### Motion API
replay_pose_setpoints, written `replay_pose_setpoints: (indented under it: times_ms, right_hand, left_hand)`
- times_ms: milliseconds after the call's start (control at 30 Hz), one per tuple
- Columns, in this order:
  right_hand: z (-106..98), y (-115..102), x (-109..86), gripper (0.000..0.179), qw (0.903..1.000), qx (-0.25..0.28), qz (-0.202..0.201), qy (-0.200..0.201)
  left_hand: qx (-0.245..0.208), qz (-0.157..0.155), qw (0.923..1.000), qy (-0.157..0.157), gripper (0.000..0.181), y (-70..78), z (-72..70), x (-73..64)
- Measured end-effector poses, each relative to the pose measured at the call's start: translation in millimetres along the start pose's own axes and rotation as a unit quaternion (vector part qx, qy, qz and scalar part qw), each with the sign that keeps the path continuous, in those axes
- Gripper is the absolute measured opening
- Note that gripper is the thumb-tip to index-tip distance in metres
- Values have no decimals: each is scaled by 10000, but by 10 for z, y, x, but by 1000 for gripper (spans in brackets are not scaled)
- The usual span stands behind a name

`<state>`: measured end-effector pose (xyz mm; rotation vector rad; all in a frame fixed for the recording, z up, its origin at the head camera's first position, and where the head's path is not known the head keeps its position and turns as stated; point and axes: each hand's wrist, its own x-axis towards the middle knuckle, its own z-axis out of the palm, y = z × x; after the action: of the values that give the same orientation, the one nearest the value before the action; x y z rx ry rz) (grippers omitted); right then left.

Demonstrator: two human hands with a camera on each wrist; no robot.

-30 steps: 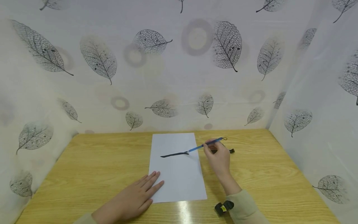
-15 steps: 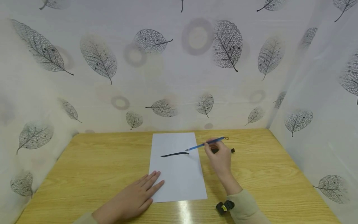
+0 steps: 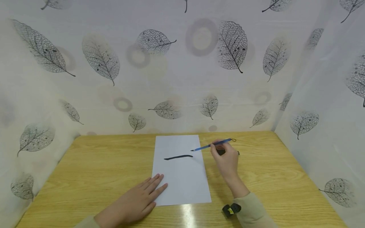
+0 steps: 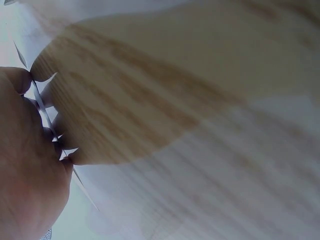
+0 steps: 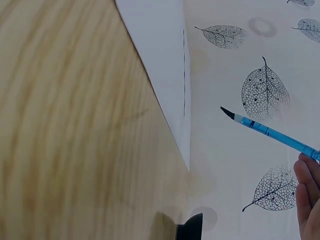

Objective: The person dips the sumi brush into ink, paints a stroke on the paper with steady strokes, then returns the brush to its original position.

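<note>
My right hand point(image 3: 226, 158) pinches a blue brush pen point(image 3: 206, 147) with a dark tip and a loop at its end. The tip is lifted off the white sheet of paper point(image 3: 179, 183), above the right end of a black ink stroke point(image 3: 178, 157). In the right wrist view the brush pen point(image 5: 275, 134) points up and left, its black bristles touching nothing. My left hand point(image 3: 138, 199) lies flat with straight fingers on the paper's lower left edge. In the left wrist view the left hand point(image 4: 32, 150) meets the thin edge of the paper point(image 4: 46, 117).
A dark object point(image 3: 220, 152) lies on the wooden table point(image 3: 99, 171) behind my right hand, mostly hidden; a black piece point(image 5: 190, 229) shows in the right wrist view. A leaf-printed curtain point(image 3: 182, 76) encloses the back and sides. A black device point(image 3: 231, 209) sits at my right wrist.
The brush tip has lifted off the right end of the ink stroke. My right hand has shifted slightly right with the brush pen. The left hand stays in place.
</note>
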<state>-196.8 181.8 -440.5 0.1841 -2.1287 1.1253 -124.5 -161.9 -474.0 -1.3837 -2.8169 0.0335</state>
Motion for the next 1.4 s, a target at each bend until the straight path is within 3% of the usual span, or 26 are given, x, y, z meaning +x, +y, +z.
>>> replay_pose_setpoints:
  times_ms: [600,1067,1400]
  right_hand:
    - [-66,36,118,10,9992,-166,-342,130]
    - [-165,122,172,9,9912,-331,-1153,566]
    - [-225,192,165,13,9882,-130,-1331,752]
  left_hand:
    - [55,22,10000,17,58,-8,16,9]
    - [244,63,9995,206,58,-9,73,-5]
    - [166,36,9998,106,58,-16,65,2]
